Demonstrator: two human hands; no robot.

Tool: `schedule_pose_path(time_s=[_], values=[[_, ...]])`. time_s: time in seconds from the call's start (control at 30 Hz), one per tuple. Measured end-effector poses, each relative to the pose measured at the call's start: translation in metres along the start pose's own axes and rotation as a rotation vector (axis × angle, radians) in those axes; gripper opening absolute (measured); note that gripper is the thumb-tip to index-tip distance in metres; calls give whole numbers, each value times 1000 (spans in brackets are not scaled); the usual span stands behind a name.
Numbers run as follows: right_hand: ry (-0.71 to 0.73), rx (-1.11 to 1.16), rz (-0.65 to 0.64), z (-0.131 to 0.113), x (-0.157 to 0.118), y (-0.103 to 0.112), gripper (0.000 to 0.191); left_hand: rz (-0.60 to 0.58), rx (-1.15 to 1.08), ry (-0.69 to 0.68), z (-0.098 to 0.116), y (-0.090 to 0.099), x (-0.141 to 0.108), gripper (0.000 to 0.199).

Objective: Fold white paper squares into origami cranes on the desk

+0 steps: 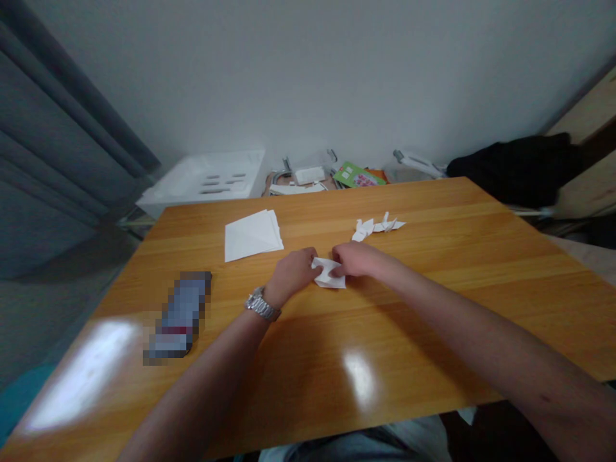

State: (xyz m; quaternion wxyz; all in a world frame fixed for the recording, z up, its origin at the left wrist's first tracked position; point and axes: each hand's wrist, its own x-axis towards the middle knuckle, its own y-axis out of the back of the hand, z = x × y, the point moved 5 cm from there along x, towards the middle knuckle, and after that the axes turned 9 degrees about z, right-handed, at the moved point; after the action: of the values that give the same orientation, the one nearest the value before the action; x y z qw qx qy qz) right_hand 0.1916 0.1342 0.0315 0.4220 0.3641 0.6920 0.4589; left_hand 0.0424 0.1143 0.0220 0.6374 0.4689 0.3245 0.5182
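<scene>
A small folded white paper [329,274] is between my two hands, low over the middle of the wooden table [308,359]. My left hand [294,273], below a silver wristwatch [262,304], pinches its left edge. On the opposite edge, my right hand [355,259] grips the paper with the thumb on top and the fingers curled behind. Two folded white paper figures [363,229] [389,224] stand just beyond my right hand. A stack of white paper sheets [253,235] lies to the back left of my left hand.
A pixelated phone-like object [181,314] lies on the table at the left. Behind the far edge are a white plastic tray [212,176], a green booklet [359,175] and assorted items. Dark cloth [520,168] is heaped at the back right.
</scene>
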Motion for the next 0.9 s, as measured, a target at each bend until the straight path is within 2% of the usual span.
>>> schedule_pose_path(time_s=[0.2,0.5,0.63,0.9], values=[[36,67,-40,-4,-12,0,38,-32,41,9,-3,2,-10,19],[104,124,81,-2,-16,-8,41,-62,4,-153,12,5,-18,26],[122,137,108,-1,-16,-9,39,-127,-17,-152,17,3,-16,25],[139,225,172,1,-23,-6,32,-147,-67,-134,18,0,-15,22]])
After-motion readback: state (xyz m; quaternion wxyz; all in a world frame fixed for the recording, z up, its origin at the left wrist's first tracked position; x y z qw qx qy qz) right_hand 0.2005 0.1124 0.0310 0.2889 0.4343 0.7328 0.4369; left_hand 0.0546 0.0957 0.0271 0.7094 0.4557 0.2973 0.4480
